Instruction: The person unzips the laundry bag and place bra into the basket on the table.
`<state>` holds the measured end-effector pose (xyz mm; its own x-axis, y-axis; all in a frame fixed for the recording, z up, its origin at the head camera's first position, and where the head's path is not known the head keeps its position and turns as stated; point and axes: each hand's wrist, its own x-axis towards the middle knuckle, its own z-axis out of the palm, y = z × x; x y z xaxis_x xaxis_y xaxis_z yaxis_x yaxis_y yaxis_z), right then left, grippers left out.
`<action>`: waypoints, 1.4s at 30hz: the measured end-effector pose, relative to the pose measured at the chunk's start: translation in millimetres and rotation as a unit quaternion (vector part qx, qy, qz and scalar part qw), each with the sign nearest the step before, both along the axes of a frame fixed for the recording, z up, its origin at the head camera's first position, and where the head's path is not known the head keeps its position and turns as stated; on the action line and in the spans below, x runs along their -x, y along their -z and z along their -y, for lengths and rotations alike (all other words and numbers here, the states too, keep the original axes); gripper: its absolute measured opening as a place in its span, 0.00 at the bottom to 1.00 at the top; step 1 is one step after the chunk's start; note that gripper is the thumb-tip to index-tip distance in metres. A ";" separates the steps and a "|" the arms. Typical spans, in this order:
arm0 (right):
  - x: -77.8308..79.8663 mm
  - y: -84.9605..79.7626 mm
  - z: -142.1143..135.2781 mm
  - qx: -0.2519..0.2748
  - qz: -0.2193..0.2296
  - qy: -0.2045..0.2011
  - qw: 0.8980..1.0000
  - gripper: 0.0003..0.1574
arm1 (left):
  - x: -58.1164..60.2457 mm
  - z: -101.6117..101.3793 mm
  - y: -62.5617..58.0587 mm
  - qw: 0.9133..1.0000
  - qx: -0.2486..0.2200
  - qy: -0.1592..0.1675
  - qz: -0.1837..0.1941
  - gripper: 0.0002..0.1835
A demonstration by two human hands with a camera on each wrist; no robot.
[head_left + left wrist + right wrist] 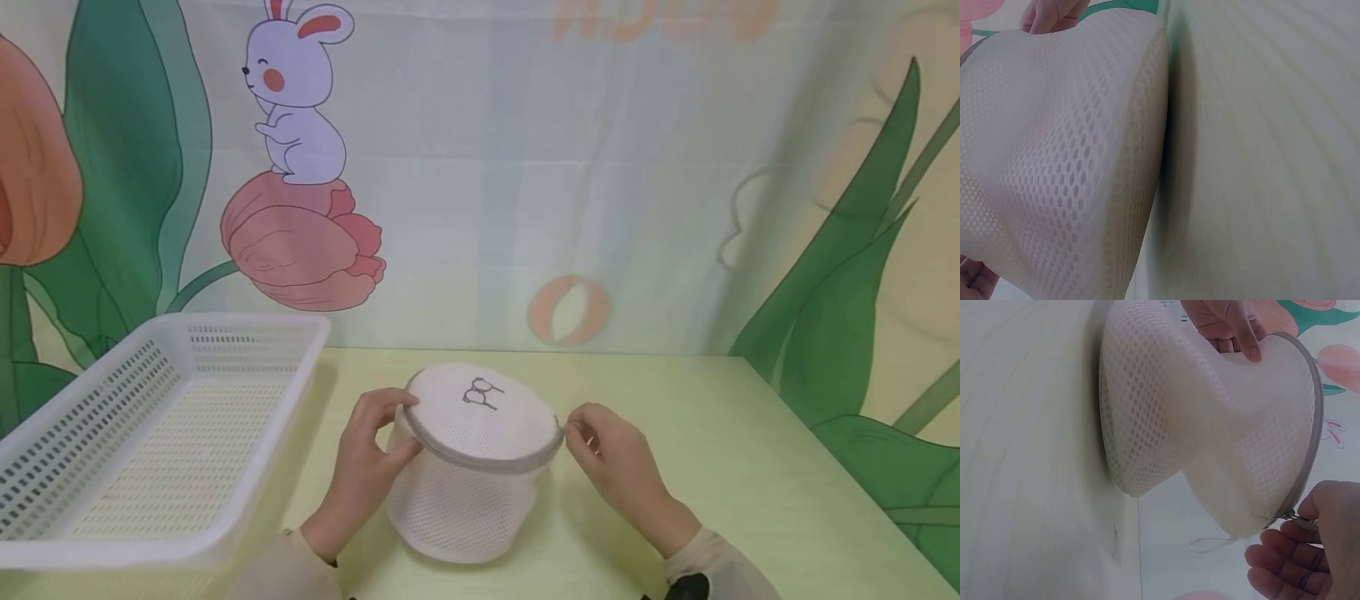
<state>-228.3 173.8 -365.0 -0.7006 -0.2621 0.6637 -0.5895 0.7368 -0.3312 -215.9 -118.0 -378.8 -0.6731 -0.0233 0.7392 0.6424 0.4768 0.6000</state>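
Note:
A white mesh laundry bag [468, 508] stands on the table, its round lid [450, 425] tilted and bearing a small dark drawing. Around the lid runs a grey zipper [495, 462]. My left hand [371, 467] grips the lid's left edge, thumb below and fingers on the rim. At the opposite edge, my right hand [618, 467] pinches the zipper pull [1304, 522], seen clearly in the right wrist view. A thin cord loop [1210, 544] hangs close by. In the left wrist view the mesh side [1079, 156] fills much of the picture and only part of my left hand [975, 281] shows.
A white slotted plastic basket [262, 467] sits on the left of the pale yellow-green table [720, 467]. Behind the table hangs a cloth backdrop [645, 208] printed with tulips and a rabbit.

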 end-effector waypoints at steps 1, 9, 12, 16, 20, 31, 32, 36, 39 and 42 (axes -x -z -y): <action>-0.1 -0.6 -0.5 -0.001 0.004 0.002 1.000 0.04 | 0.1 -0.3 0.4 1.000 0.002 -0.001 -0.003 0.25; -2.8 -7.7 -2.3 -0.010 -0.001 0.001 1.000 0.06 | -1.0 -0.8 2.1 1.000 0.018 -0.005 -0.019 0.26; -3.2 -10.1 -2.3 -0.008 -0.019 -0.001 1.000 0.07 | -2.2 -1.4 0.4 1.000 0.021 -0.004 -0.019 0.27; -5.8 -14.2 0.0 -0.009 -0.041 -0.003 0.999 0.08 | -3.2 -2.6 -0.7 0.999 0.025 -0.004 -0.020 0.27; -12.3 -21.0 6.5 -0.007 -0.071 -0.026 0.997 0.09 | -3.7 -3.1 -0.9 0.999 0.030 -0.006 -0.021 0.28; -29.3 -34.4 31.8 -0.030 -0.140 -0.118 0.983 0.13 | -4.5 -3.3 0.4 0.999 0.031 -0.004 -0.020 0.28; -30.4 -35.2 34.4 -0.032 -0.143 -0.125 0.981 0.13 | -4.3 -3.3 0.6 0.999 0.031 -0.004 -0.022 0.29; -34.1 -36.9 42.9 -0.027 -0.136 -0.159 0.978 0.12 | -3.3 -4.2 1.5 0.999 0.032 -0.002 -0.027 0.29; -35.6 -36.8 47.8 -0.035 -0.130 -0.164 0.977 0.13 | -3.5 -5.1 1.6 0.999 0.035 -0.003 -0.025 0.29; -36.3 -36.6 51.5 -0.059 -0.139 -0.151 0.977 0.14 | -4.5 -5.8 1.3 0.999 0.037 -0.007 -0.021 0.29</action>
<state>-192.0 122.2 -328.5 -0.3767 -0.5147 0.7702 -0.8408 0.5389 -0.0511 -211.4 -112.2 -380.1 -0.6416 0.0235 0.7666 0.6587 0.5288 0.5352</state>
